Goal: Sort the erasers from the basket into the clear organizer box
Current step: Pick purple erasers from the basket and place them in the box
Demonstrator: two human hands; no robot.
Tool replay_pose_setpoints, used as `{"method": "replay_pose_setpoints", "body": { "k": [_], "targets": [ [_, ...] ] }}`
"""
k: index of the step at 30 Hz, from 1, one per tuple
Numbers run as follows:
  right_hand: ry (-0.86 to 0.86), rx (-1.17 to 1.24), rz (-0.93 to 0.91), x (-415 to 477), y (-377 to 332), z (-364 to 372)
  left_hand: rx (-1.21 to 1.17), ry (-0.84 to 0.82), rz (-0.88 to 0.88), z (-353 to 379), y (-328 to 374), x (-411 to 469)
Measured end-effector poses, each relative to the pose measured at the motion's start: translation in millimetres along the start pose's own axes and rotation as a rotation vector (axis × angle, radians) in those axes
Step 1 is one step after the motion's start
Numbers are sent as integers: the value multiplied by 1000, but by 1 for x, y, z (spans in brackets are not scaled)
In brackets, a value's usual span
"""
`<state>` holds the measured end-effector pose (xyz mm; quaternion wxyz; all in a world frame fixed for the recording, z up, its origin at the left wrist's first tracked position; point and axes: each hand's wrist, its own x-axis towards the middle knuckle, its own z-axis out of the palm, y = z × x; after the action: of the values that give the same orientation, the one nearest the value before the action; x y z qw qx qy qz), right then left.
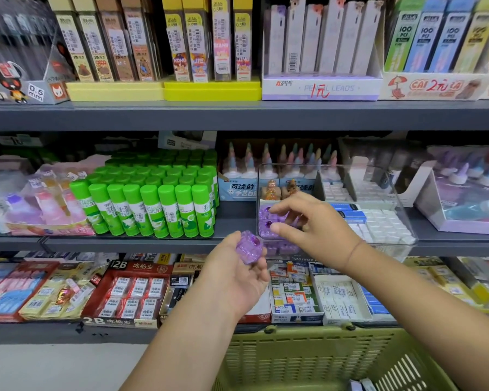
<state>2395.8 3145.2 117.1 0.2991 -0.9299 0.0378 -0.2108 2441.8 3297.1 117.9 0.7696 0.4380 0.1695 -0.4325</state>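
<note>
My left hand (237, 273) is shut on a translucent purple eraser (249, 247), held just below the middle shelf's front edge. My right hand (308, 221) reaches into the left end of the clear organizer box (390, 190) on the middle shelf, thumb and forefinger pinched on purple erasers (267, 220) lying there. White and blue erasers (378, 221) fill the box's right part. The olive green basket (299, 359) sits low in view under my arms, with a small packet (360, 385) at its bottom.
Green glue sticks (153, 204) stand left of the box. Two small amber figurines (280, 189) sit behind the purple erasers. Boxes of packaged erasers (136, 292) line the lower shelf. Pencil lead packs (319, 40) fill the top shelf.
</note>
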Motion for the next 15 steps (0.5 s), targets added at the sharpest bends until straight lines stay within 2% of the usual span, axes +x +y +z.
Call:
{"method": "replay_pose_setpoints", "body": {
  "k": [3, 9, 12, 15],
  "targets": [
    [-99, 268, 13, -16, -14, 2, 14, -75, 12, 1, -1, -1],
    [-45, 322, 89, -24, -13, 2, 56, -191, 52, 5, -10, -4],
    [-41, 341, 75, -23, -11, -3, 219, -153, 177, 7, -11, -2],
    [46, 338, 132, -15, -1, -15, 507, -21, 377, 10, -12, 0]
  ]
}}
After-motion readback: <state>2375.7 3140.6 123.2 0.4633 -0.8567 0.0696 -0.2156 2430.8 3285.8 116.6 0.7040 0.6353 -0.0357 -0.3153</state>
